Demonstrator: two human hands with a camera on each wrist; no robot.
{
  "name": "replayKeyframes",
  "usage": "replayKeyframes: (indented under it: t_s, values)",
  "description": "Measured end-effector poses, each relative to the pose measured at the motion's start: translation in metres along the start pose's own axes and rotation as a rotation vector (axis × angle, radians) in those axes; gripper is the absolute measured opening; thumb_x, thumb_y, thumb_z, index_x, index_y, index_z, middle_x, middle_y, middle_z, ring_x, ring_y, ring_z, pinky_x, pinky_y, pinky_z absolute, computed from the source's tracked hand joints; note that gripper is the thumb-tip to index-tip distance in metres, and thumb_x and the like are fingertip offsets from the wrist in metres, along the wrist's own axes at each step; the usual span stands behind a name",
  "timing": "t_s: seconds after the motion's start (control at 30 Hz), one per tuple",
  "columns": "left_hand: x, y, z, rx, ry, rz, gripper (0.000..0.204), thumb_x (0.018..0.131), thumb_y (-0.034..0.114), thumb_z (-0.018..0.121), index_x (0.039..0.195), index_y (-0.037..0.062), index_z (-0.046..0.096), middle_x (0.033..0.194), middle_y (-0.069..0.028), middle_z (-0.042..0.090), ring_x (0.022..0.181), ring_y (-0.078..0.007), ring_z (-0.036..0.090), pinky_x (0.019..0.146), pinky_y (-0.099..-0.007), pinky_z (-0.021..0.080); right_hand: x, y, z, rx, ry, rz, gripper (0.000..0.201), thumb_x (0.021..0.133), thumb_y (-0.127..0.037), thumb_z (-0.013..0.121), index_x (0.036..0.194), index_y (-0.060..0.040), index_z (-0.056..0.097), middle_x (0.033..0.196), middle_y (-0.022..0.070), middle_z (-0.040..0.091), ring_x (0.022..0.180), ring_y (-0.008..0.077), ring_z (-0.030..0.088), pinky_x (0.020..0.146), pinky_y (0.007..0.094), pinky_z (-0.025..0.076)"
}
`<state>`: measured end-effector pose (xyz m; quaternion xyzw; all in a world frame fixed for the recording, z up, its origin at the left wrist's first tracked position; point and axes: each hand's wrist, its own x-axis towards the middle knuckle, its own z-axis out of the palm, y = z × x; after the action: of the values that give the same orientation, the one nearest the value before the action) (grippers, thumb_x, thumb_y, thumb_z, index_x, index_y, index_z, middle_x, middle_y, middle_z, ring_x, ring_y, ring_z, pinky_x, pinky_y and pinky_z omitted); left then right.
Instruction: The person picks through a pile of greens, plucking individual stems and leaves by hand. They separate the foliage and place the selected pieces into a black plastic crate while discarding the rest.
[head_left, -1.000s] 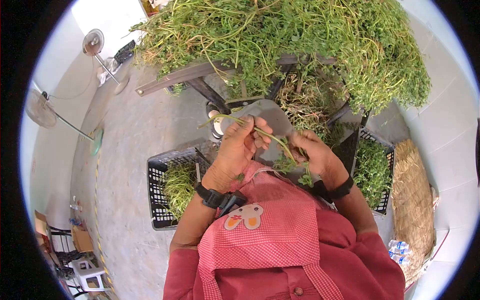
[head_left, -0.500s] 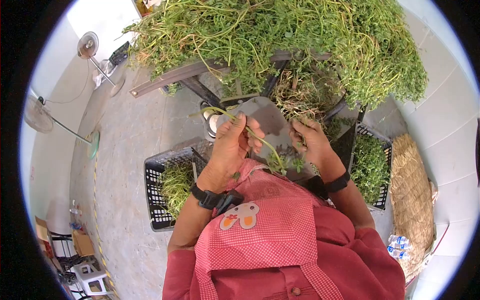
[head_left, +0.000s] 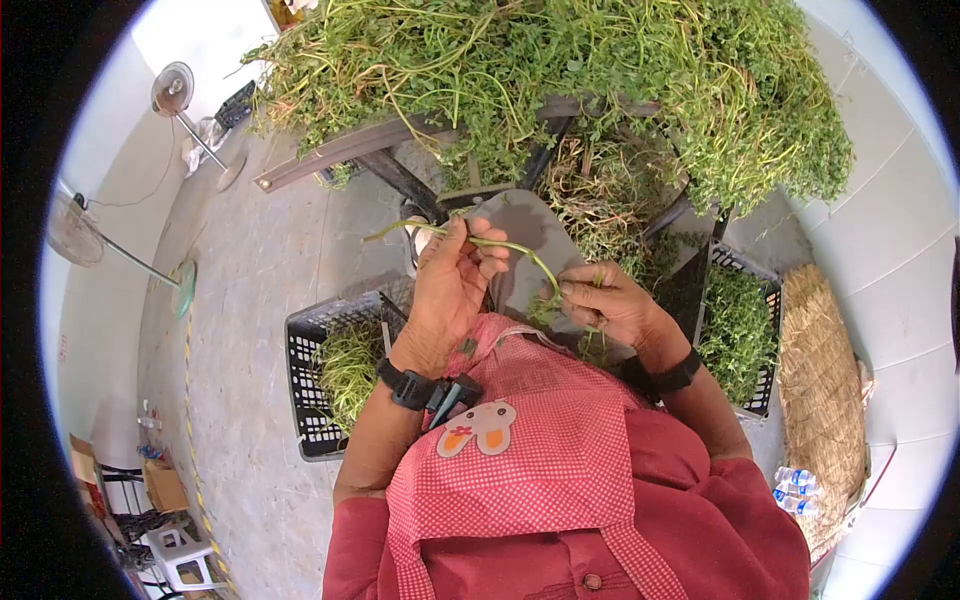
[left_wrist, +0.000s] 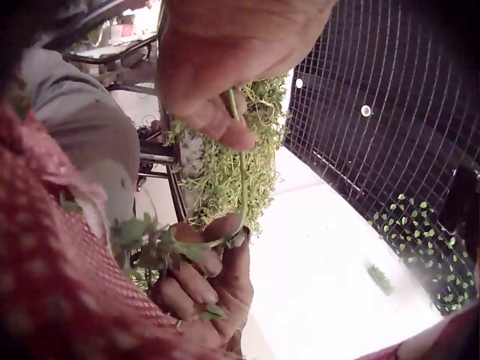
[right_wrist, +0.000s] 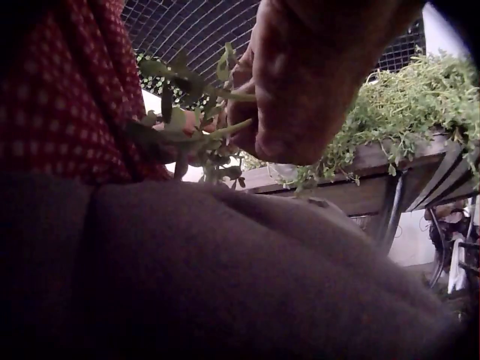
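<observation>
A long green leafy stem runs between both hands, arched in the head view. My left hand pinches it partway along between thumb and fingers, its bare end jutting out to the left. At the leafy end, thumb and forefinger of my right hand pinch the stem. Small leaves on short stalk ends stick out of the right hand's curled fingers in the right wrist view. Both hands are over the lap, above the red checked apron. In the left wrist view, the stem bends down to the right hand's fingertips.
A large heap of greens covers the table ahead. Black crates of greens stand on the left and right. More stalks lie under the table. A straw bundle is far right, and fans stand at left.
The right hand came away from the stem half a second ago and now has returned to its leafy end. The left hand kept its pinch and shifted slightly left.
</observation>
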<state>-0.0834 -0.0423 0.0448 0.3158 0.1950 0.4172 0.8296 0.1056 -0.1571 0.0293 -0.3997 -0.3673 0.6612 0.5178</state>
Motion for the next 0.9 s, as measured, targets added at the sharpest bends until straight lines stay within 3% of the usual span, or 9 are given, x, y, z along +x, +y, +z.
replayKeyframes:
  t_s: [0.17, 0.33, 0.43, 0.6, 0.63, 0.7, 0.73, 0.8, 0.9]
  values:
    - [-0.001, -0.001, 0.002, 0.023, -0.059, 0.033, 0.035, 0.096, 0.031, 0.041, 0.095, 0.0004, 0.057, 0.089, -0.0137, 0.063, 0.081, -0.0216, 0.062, 0.072, -0.0318, 0.052, 0.0, -0.003, 0.0, -0.037, 0.063, -0.003, 0.017, 0.084, -0.018, 0.064, 0.086, -0.0009, 0.063, 0.06, -0.005, 0.048, 0.046, 0.0035, 0.037, 0.041, 0.0202, 0.025]
    - [-0.021, -0.003, 0.037, 0.576, -0.169, 0.254, 0.044, 0.099, 0.035, 0.032, 0.088, 0.0009, 0.057, 0.09, -0.0133, 0.063, 0.082, -0.0209, 0.06, 0.078, -0.033, 0.046, 0.021, -0.002, -0.003, -0.503, 0.514, -0.12, 0.015, 0.079, -0.012, 0.062, 0.087, -0.0004, 0.064, 0.056, -0.0058, 0.044, 0.046, 0.004, 0.038, 0.042, 0.021, 0.029]
    - [-0.029, -0.004, 0.043, 0.636, -0.356, 0.306, 0.044, 0.1, 0.032, 0.03, 0.082, 0.0009, 0.056, 0.088, -0.0124, 0.063, 0.084, -0.0187, 0.059, 0.079, -0.0318, 0.045, 0.039, -0.002, -0.025, -0.356, 0.77, -0.261, 0.016, 0.079, -0.018, 0.063, 0.076, -0.0019, 0.062, 0.053, -0.0052, 0.043, 0.044, 0.0064, 0.036, 0.041, 0.026, 0.028]
    - [-0.025, -0.008, 0.044, 0.525, -0.114, 0.195, 0.037, 0.098, 0.028, 0.037, 0.097, -0.0026, 0.057, 0.077, -0.0108, 0.062, 0.073, -0.0183, 0.06, 0.071, -0.0304, 0.049, 0.026, -0.018, -0.045, 0.427, 0.432, -0.144, 0.021, 0.085, -0.015, 0.054, 0.102, -0.0037, 0.051, 0.09, 0.0035, 0.056, 0.065, 0.0076, 0.047, 0.041, 0.0196, 0.03]
    - [-0.021, -0.01, 0.038, 0.527, -0.116, 0.194, 0.037, 0.098, 0.028, 0.037, 0.097, -0.0026, 0.057, 0.077, -0.0108, 0.062, 0.073, -0.0183, 0.06, 0.071, -0.0304, 0.049, 0.023, -0.016, -0.041, 0.429, 0.433, -0.145, 0.021, 0.085, -0.015, 0.054, 0.102, -0.0037, 0.051, 0.09, 0.0035, 0.056, 0.065, 0.0076, 0.047, 0.041, 0.0196, 0.03]
    - [-0.013, -0.01, 0.023, 0.514, -0.146, 0.013, 0.036, 0.098, 0.028, 0.039, 0.101, -0.0035, 0.056, 0.066, -0.0085, 0.059, 0.06, -0.0161, 0.058, 0.06, -0.0287, 0.05, 0.015, -0.016, -0.031, -0.651, 0.344, -0.483, 0.018, 0.086, -0.016, 0.052, 0.1, -0.0051, 0.053, 0.084, 0.0034, 0.056, 0.064, 0.0079, 0.048, 0.04, 0.018, 0.031]
    - [-0.011, -0.008, 0.021, 0.518, -0.144, 0.025, 0.036, 0.098, 0.028, 0.039, 0.101, -0.0035, 0.056, 0.066, -0.0085, 0.059, 0.06, -0.0161, 0.058, 0.06, -0.0287, 0.05, 0.016, -0.025, -0.023, -0.653, 0.335, -0.492, 0.018, 0.086, -0.016, 0.052, 0.1, -0.0051, 0.053, 0.084, 0.0034, 0.056, 0.064, 0.0079, 0.048, 0.04, 0.018, 0.031]
    - [-0.013, -0.005, 0.018, 0.527, -0.228, -0.101, 0.038, 0.098, 0.03, 0.039, 0.104, -0.0021, 0.057, 0.059, -0.0042, 0.057, 0.053, -0.0121, 0.055, 0.052, -0.0241, 0.046, 0.015, -0.041, -0.009, 0.133, 0.299, -0.096, 0.017, 0.087, -0.015, 0.052, 0.101, -0.0053, 0.055, 0.078, 0.0016, 0.057, 0.059, 0.0064, 0.047, 0.041, 0.017, 0.032]
    - [-0.017, -0.007, 0.027, 0.458, -0.188, -0.194, 0.035, 0.097, 0.028, 0.043, 0.098, -0.0038, 0.058, 0.05, -0.0041, 0.052, 0.041, -0.0126, 0.05, 0.044, -0.0246, 0.045, 0.021, -0.038, -0.011, 0.014, 0.184, -0.16, 0.019, 0.088, -0.016, 0.053, 0.104, -0.0061, 0.056, 0.074, -0.0007, 0.057, 0.051, 0.0047, 0.044, 0.04, 0.017, 0.031]
